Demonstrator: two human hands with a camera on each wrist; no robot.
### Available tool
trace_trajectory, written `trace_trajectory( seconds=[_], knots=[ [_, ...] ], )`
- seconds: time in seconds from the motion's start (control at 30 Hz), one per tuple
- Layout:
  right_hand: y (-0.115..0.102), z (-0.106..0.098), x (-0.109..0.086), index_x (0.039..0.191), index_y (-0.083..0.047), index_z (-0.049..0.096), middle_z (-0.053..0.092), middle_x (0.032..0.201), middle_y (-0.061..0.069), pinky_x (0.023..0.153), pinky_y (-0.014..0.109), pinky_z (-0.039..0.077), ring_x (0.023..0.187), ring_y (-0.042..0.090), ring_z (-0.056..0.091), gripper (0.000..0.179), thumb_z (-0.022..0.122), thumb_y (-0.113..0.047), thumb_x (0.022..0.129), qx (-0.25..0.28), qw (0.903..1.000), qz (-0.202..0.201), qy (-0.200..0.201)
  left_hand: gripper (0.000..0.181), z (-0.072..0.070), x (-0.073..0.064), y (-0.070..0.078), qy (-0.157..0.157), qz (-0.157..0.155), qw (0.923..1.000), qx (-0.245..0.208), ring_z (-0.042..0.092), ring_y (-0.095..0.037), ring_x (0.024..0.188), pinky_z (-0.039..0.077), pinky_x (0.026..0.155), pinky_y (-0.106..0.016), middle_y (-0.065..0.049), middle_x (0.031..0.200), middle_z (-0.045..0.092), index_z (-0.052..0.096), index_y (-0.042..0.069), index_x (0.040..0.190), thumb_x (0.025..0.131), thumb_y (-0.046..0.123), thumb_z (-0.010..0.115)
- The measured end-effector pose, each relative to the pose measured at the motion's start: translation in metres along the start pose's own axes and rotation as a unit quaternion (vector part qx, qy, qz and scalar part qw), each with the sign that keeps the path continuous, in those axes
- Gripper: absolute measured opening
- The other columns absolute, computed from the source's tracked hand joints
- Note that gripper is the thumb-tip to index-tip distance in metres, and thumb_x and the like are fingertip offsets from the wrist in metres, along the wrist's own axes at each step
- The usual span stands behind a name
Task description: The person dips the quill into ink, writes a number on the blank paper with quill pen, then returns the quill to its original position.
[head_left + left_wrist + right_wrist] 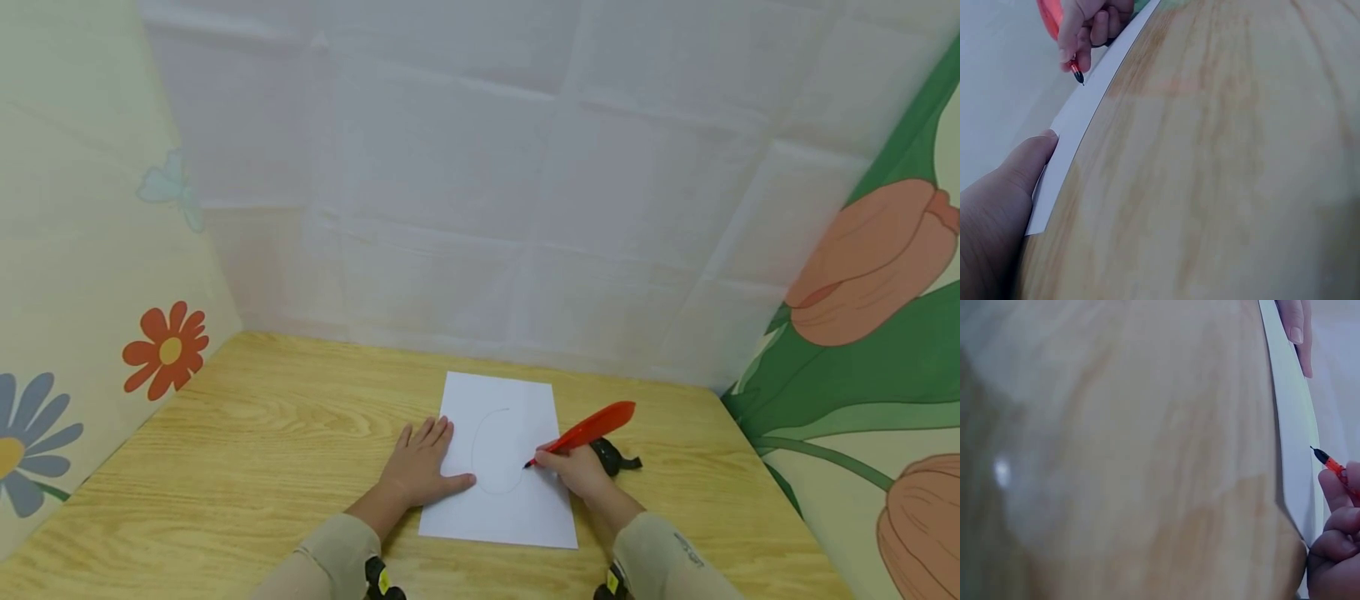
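A sheet of white paper [517,521] lies on the wooden table, with a thin curved line drawn on it, open at the upper right. My right hand [581,473] pinches a red feather-shaped pen [596,425]. Its black tip [1320,455] is at the paper, at the right end of the curve. My left hand [420,467] rests flat across the paper's left edge, fingers spread and thumb [1032,156] on the sheet. Behind the right hand sits a small dark, rounded object [609,457], partly hidden by that hand.
The wooden table [300,433] runs back to a creased white cloth [450,208]. Flower-printed cloths stand at the left [75,250] and right [847,400] sides.
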State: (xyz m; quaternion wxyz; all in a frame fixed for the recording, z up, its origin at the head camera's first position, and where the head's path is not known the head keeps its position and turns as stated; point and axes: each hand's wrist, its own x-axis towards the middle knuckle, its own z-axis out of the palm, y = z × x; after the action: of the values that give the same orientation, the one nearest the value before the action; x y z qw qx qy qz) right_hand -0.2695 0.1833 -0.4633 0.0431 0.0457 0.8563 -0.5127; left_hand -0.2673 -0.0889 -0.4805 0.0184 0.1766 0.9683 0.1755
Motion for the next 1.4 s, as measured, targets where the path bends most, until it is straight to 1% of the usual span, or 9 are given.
trace_trajectory(
  seconds=[0.2, 0.33, 0.5, 0.7, 0.97, 1.3, 1.4],
  knots=[
    [-0.001, 0.002, 0.001, 0.103, -0.003, 0.07, 0.069, 0.086, 0.004, 0.068, 0.027, 0.042, 0.077, 0.018, 0.053, 0.028, 0.076, -0.024, 0.086, -0.004, 1.0, 0.006, 0.005, 0.1, 0.003, 0.001, -0.001, 0.0, -0.009, 0.9999, 0.011, 0.014, -0.031, 0.153, 0.006, 0.122, -0.056, -0.01, 0.164, 0.021, 0.026, 0.006, 0.155, 0.085, 0.072, 0.052],
    [-0.002, 0.003, 0.003, 0.104, -0.003, 0.07, 0.07, 0.088, 0.005, 0.07, 0.027, 0.043, 0.078, 0.019, 0.053, 0.028, 0.076, -0.024, 0.085, 0.0, 0.9999, 0.01, 0.01, 0.099, 0.004, 0.002, -0.002, -0.002, -0.012, 0.9998, 0.014, 0.014, -0.03, 0.153, 0.006, 0.122, -0.056, -0.009, 0.164, 0.021, 0.027, 0.006, 0.155, 0.085, 0.072, 0.053],
    [-0.002, 0.005, 0.005, 0.103, -0.002, 0.07, 0.071, 0.09, 0.005, 0.071, 0.027, 0.045, 0.08, 0.018, 0.055, 0.027, 0.076, -0.022, 0.086, 0.008, 0.9998, 0.006, 0.015, 0.1, 0.001, 0.001, 0.001, -0.006, -0.013, 0.9998, 0.013, 0.016, -0.031, 0.153, 0.008, 0.122, -0.056, -0.01, 0.163, 0.023, 0.028, 0.005, 0.154, 0.085, 0.071, 0.054],
    [-0.004, 0.007, 0.007, 0.102, -0.001, 0.07, 0.071, 0.091, 0.006, 0.073, 0.027, 0.046, 0.08, 0.018, 0.056, 0.025, 0.075, -0.02, 0.086, 0.007, 0.9997, 0.004, 0.022, 0.1, 0.0, 0.0, 0.002, -0.001, -0.012, 0.9998, 0.014, 0.018, -0.031, 0.152, 0.01, 0.122, -0.056, -0.011, 0.163, 0.025, 0.03, 0.004, 0.153, 0.084, 0.073, 0.053],
    [-0.006, 0.01, 0.012, 0.102, -0.003, 0.071, 0.073, 0.094, 0.006, 0.08, 0.033, 0.05, 0.084, 0.018, 0.059, 0.025, 0.074, -0.022, 0.087, 0.003, 0.9994, 0.017, 0.032, 0.1, 0.002, 0.001, 0.001, -0.001, -0.013, 0.9998, 0.016, 0.018, -0.032, 0.152, 0.01, 0.122, -0.056, -0.011, 0.162, 0.025, 0.031, 0.004, 0.153, 0.084, 0.073, 0.054],
    [-0.007, 0.014, 0.017, 0.102, -0.003, 0.073, 0.074, 0.092, 0.006, 0.078, 0.031, 0.048, 0.083, 0.019, 0.058, 0.026, 0.075, -0.024, 0.087, 0.005, 0.9989, 0.026, 0.038, 0.101, 0.0, 0.0, 0.001, -0.001, -0.013, 0.9998, 0.017, 0.018, -0.032, 0.152, 0.01, 0.122, -0.057, -0.011, 0.162, 0.025, 0.031, 0.004, 0.153, 0.083, 0.073, 0.054],
    [-0.008, 0.016, 0.018, 0.102, -0.004, 0.073, 0.074, 0.092, 0.006, 0.08, 0.033, 0.049, 0.084, 0.019, 0.06, 0.026, 0.075, -0.025, 0.087, 0.009, 0.9987, 0.034, 0.038, 0.101, 0.0, -0.001, 0.001, 0.0, -0.012, 0.9998, 0.017, 0.018, -0.032, 0.152, 0.01, 0.122, -0.057, -0.011, 0.162, 0.026, 0.031, 0.004, 0.153, 0.083, 0.073, 0.054]
  ],
)
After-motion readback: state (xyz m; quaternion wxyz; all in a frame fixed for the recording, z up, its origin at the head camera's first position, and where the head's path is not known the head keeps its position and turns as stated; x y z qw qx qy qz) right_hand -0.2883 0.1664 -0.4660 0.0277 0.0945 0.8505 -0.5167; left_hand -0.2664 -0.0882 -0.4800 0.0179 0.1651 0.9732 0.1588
